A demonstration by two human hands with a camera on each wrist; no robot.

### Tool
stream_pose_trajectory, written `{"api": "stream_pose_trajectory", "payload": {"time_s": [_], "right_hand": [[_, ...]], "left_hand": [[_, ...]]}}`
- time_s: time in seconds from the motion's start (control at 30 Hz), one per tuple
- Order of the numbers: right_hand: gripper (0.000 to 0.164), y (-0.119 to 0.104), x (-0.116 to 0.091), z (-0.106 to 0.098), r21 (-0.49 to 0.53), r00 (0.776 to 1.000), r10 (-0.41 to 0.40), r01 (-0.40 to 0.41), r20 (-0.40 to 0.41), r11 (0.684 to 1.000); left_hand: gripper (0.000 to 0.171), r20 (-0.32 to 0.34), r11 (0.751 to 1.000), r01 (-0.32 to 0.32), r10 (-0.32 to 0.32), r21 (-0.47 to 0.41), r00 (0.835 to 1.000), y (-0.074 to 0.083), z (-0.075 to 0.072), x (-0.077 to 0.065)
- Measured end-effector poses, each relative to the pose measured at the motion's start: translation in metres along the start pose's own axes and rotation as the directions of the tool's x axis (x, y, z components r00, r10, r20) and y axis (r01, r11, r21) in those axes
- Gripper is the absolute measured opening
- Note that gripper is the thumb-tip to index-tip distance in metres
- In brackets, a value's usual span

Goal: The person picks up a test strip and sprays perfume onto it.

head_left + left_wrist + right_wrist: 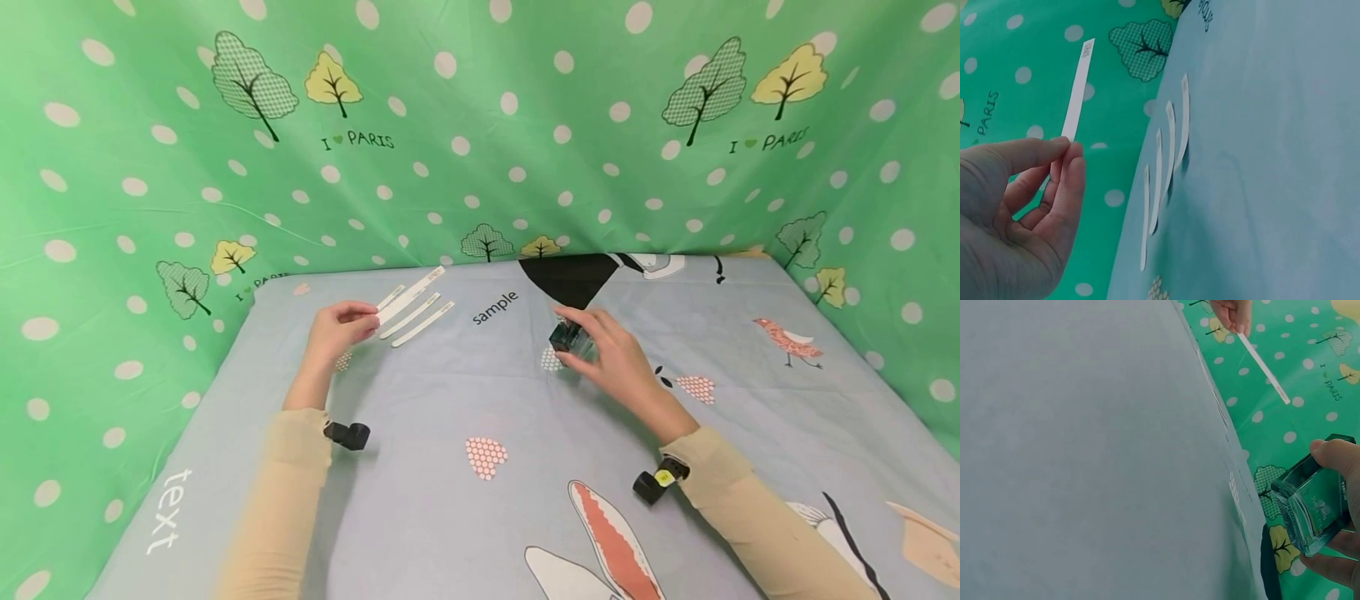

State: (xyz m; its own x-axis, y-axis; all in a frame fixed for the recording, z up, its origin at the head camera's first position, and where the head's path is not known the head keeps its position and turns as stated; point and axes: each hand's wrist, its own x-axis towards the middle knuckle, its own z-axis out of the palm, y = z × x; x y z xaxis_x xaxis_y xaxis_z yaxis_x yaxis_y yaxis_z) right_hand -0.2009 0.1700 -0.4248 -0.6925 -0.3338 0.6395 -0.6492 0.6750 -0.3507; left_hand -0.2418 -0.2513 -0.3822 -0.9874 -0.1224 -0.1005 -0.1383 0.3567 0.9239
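Between thumb and fingertips my left hand [341,332] pinches one end of a white paper scent strip [1077,94], raised above the cloth. Its free end, marked with small print, points away from the hand. Several more white strips [423,325] lie side by side on the cloth, just beyond and right of that hand. My right hand [611,354] grips a dark green glass perfume bottle [1313,509], thumb on one side and fingers on the other. The bottle is tilted and held up off the table, with printed lettering on its face.
A grey-blue patterned cloth [420,500] covers the table. Behind it and along both sides hangs a green dotted curtain [450,108]. A dark wrist camera [349,435] sits on the left wrist, and another camera [651,487] on the right.
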Motion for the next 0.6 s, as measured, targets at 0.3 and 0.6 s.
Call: {"api": "stream_pose_trajectory", "payload": {"time_s": [0.3,0.6], "right_hand": [[0.072,0.002,-0.002,0.0,0.003,1.0,-0.003,0.003,-0.003,1.0],[0.072,0.002,-0.003,-0.001,0.005,1.0,0.002,-0.002,0.001,1.0]], "left_hand": [[0.04,-0.052,0.997,0.012,-0.016,-0.08,0.998,-0.005,-0.024,0.002],[0.034,-0.085,0.976,0.085,-0.104,-0.2,0.991,-0.006,-0.044,0.003]]}}
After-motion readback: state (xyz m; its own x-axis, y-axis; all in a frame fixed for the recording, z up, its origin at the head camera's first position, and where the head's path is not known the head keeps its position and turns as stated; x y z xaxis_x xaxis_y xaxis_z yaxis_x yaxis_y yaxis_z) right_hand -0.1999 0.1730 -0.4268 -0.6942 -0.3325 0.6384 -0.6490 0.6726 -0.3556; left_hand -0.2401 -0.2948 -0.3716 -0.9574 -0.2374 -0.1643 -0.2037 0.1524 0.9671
